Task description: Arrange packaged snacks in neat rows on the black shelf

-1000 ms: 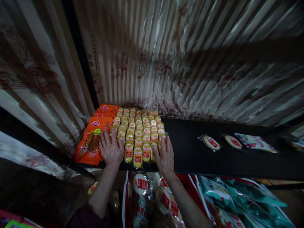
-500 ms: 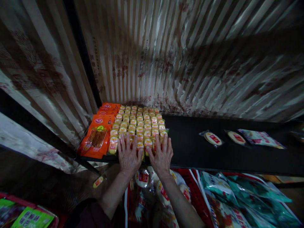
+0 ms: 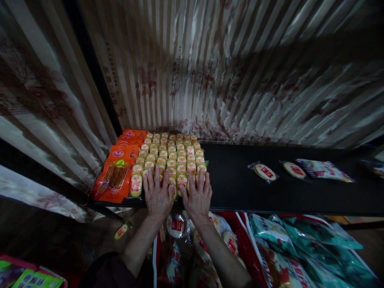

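Observation:
Rows of small wrapped yellow cakes [image 3: 171,155] stand packed together on a black shelf [image 3: 228,180]. My left hand [image 3: 159,196] lies palm down on the front rows, fingers stretched out. Beside it, my right hand [image 3: 197,196] rests the same way on the front right part of the block, fingers spread. Both hands touch the wrappers and grip nothing; the cakes under the palms are hidden. Orange snack packets [image 3: 115,176] lie overlapped against the left side of the cakes.
Two round wrapped cakes [image 3: 265,172] and a white packet [image 3: 325,170] lie farther right on the shelf. Below its front edge stand a red basket [image 3: 240,228] of wrapped cakes and several teal bags [image 3: 318,240]. One small yellow packet [image 3: 121,231] is low at the left. A striped curtain [image 3: 192,80] hangs behind.
The view has shifted a little, so everything sits slightly farther left. Both hands stay flat on the front of the cake rows, and the rows look unchanged.

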A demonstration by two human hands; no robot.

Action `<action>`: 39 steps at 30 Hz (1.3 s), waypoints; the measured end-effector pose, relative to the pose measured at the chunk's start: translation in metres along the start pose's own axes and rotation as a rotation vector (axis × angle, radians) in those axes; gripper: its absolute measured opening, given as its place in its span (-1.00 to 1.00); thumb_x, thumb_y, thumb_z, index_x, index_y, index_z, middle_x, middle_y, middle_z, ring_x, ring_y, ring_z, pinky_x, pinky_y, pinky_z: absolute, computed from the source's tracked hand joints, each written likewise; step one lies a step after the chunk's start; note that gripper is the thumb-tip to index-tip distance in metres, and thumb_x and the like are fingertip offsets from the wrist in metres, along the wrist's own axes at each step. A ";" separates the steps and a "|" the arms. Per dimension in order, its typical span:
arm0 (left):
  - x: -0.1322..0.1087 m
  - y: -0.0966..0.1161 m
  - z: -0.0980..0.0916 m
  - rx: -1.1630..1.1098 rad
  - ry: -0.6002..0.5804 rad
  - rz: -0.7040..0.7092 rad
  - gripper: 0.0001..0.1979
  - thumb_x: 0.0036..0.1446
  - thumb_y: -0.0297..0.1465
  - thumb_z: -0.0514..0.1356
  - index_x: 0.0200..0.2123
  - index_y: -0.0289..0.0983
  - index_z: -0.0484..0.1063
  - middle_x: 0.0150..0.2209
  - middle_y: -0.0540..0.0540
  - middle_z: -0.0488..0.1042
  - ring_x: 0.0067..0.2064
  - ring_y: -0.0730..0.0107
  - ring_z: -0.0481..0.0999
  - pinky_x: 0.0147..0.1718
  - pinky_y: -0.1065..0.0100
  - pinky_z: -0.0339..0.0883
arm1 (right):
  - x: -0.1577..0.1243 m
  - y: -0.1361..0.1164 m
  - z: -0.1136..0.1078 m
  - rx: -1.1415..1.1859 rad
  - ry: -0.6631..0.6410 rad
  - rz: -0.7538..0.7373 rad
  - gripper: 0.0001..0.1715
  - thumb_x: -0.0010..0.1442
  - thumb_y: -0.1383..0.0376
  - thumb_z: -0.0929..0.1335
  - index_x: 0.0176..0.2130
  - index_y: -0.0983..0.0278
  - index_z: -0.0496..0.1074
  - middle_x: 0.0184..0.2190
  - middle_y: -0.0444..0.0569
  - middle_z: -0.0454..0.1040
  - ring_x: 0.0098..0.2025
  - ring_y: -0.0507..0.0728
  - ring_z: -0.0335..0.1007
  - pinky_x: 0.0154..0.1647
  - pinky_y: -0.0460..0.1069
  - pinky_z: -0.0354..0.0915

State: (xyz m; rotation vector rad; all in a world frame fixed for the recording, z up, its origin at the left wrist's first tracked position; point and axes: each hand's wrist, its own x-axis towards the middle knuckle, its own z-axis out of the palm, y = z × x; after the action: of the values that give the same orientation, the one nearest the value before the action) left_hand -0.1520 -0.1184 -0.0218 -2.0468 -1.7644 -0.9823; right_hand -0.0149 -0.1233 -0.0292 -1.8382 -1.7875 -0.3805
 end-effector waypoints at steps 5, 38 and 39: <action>-0.003 0.003 -0.002 -0.025 0.016 0.031 -0.46 0.19 -0.28 0.09 0.23 -0.24 0.18 0.36 -0.24 -0.12 0.37 -0.10 -0.22 0.24 -0.19 -0.13 | 0.000 -0.002 -0.005 0.008 -0.008 0.064 -0.29 0.26 0.01 0.20 0.28 0.25 0.09 0.37 0.20 -0.19 0.36 0.45 -0.35 0.16 0.34 0.02; -0.007 0.003 -0.004 -0.036 -0.006 0.014 -0.45 0.20 -0.27 0.05 0.25 -0.25 0.14 0.34 -0.23 -0.03 0.37 -0.04 -0.24 0.26 -0.14 -0.16 | -0.009 0.035 -0.010 0.243 0.025 0.104 -0.34 0.33 0.13 0.10 0.33 0.28 -0.08 0.35 0.24 -0.18 0.35 0.34 -0.21 0.20 0.28 0.02; -0.008 0.003 -0.004 -0.040 -0.002 0.014 -0.44 0.20 -0.26 0.05 0.25 -0.26 0.14 0.34 -0.23 -0.03 0.37 -0.04 -0.24 0.26 -0.14 -0.16 | -0.011 0.036 -0.012 0.253 0.024 0.105 -0.35 0.33 0.14 0.10 0.32 0.28 -0.07 0.35 0.23 -0.17 0.35 0.33 -0.21 0.21 0.28 0.02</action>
State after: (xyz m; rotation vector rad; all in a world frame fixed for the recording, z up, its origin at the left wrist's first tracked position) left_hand -0.1506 -0.1271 -0.0232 -2.0822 -1.7429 -1.0194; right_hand 0.0218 -0.1379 -0.0321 -1.7314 -1.6327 -0.1296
